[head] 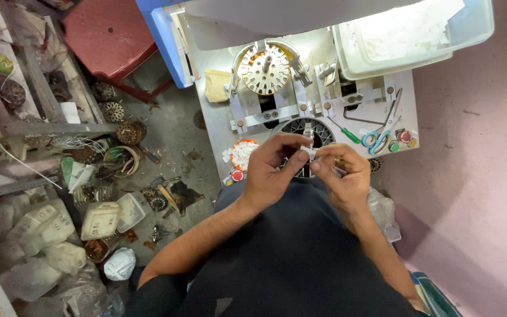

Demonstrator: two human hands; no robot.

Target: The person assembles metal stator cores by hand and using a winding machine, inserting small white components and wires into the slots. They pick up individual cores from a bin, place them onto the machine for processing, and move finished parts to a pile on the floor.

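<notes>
My left hand (272, 170) and my right hand (341, 173) meet in front of my chest, both pinching a small white strip (310, 151) between thumb and fingers. Just beyond the fingertips a dark round slotted stator core (324, 132) lies on the grey worktable (218, 114). Further back stands a round winding fixture (264, 70) with a white slotted disc and orange parts.
On the table lie blue-handled scissors (382, 132), a green-handled screwdriver (347, 134), an orange dish of white strips (243, 154) and a clear plastic bin (412, 35). A red plastic stool (110, 35) stands at the left. Stator cores, jugs and bags litter the floor (171, 135).
</notes>
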